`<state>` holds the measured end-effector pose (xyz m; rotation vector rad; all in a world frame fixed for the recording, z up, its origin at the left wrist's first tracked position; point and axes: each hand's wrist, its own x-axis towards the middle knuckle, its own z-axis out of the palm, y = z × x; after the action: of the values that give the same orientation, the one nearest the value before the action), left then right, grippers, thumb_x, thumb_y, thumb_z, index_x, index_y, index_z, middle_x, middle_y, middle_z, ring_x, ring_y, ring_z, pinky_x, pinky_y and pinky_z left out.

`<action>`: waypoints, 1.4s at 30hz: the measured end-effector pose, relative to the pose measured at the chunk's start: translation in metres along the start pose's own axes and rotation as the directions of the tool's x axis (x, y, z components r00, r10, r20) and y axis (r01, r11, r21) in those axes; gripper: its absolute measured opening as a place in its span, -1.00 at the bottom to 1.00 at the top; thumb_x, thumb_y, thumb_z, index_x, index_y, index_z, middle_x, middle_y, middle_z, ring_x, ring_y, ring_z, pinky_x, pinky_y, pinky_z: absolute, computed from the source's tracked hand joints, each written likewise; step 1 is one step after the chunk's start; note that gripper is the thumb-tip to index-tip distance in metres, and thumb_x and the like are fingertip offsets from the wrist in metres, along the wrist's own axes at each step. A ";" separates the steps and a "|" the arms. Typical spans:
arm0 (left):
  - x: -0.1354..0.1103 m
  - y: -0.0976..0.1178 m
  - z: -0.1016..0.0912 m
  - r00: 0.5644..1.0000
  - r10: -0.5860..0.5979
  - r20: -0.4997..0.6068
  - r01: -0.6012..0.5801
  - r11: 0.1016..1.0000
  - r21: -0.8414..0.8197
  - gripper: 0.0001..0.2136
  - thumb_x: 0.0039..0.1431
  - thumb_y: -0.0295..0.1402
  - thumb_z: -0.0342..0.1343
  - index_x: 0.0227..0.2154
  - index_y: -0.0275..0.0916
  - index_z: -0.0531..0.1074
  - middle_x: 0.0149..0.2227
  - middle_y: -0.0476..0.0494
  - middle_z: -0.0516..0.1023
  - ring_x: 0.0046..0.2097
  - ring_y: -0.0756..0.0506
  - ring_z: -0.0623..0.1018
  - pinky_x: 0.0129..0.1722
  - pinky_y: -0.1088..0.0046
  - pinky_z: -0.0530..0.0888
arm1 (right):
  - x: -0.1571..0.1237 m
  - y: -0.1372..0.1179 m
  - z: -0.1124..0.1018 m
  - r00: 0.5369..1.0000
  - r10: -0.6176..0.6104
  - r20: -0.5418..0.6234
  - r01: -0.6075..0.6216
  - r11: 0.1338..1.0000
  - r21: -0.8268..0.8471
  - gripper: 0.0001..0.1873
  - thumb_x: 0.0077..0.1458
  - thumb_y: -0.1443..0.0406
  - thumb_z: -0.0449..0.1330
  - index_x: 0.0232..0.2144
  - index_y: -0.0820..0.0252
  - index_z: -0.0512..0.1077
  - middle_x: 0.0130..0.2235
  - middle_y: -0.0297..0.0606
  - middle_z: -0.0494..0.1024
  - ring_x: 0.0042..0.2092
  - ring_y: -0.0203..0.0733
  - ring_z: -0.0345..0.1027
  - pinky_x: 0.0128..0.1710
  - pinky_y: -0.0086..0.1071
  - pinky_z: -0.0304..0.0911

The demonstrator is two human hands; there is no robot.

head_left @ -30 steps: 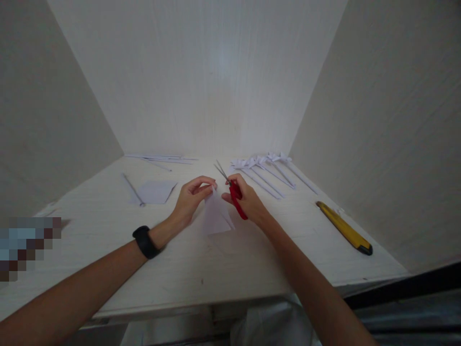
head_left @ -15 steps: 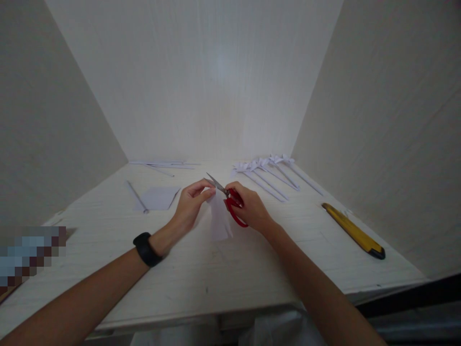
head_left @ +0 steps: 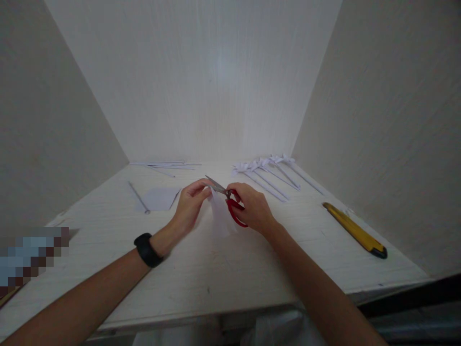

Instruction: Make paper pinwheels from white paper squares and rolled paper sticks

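Observation:
My left hand (head_left: pixel 192 201), with a black band on its wrist, pinches the upper end of a white piece of paper (head_left: pixel 220 216) between thumb and fingers. The paper hangs down toward the table, its lower edge blurred. Red-handled scissors (head_left: pixel 236 214) are in my right hand (head_left: pixel 254 204), fingers wrapped round the handles. Their blades point up and left, across the top of the paper right beside my left fingertips. The blades look slightly apart; whether the paper lies between them is hard to see.
Behind my left hand lie flat paper (head_left: pixel 160 198), a thin rod (head_left: pixel 139 198) and several white paper sticks (head_left: pixel 162 165). Paper pinwheels on sticks (head_left: pixel 266 180) lie at the back right. A yellow box cutter (head_left: pixel 355 230) is on the right. Walls enclose the white table (head_left: pixel 201 283).
The scissor blades have moved closer together across the paper's top. The hanging paper has shifted, its lower end now blurred. Both hands stay in nearly the same place.

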<state>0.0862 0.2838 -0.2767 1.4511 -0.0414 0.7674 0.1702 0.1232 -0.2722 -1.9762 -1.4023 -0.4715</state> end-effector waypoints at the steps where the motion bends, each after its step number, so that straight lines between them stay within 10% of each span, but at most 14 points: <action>1: 0.000 -0.001 0.000 1.000 0.001 -0.007 -0.001 1.000 -0.012 -0.97 -0.04 -0.44 0.21 -0.49 -0.21 0.53 -0.41 -0.01 0.49 -0.32 -0.01 0.43 -0.27 0.49 0.32 | 0.000 0.000 0.000 1.000 -0.006 -0.001 0.006 1.000 -0.012 -0.74 0.03 0.38 0.11 -0.17 0.12 0.30 -0.22 -0.25 0.49 -0.24 -0.20 0.31 -0.30 -0.39 0.15; 42: 0.000 0.004 0.001 1.000 0.019 -0.005 -0.018 0.998 0.053 -0.96 -0.03 -0.43 0.22 -0.53 -0.21 0.50 -0.45 0.01 0.48 -0.36 -0.01 0.43 -0.30 0.50 0.34 | -0.001 -0.004 -0.004 1.000 -0.006 -0.011 0.006 0.998 -0.060 -0.75 -0.01 0.38 0.12 -0.20 0.14 0.32 -0.25 -0.28 0.50 -0.28 -0.23 0.30 -0.36 -0.41 0.10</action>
<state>0.0844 0.2826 -0.2736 1.5008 -0.0304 0.7926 0.1667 0.1206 -0.2692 -2.0141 -1.4025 -0.5321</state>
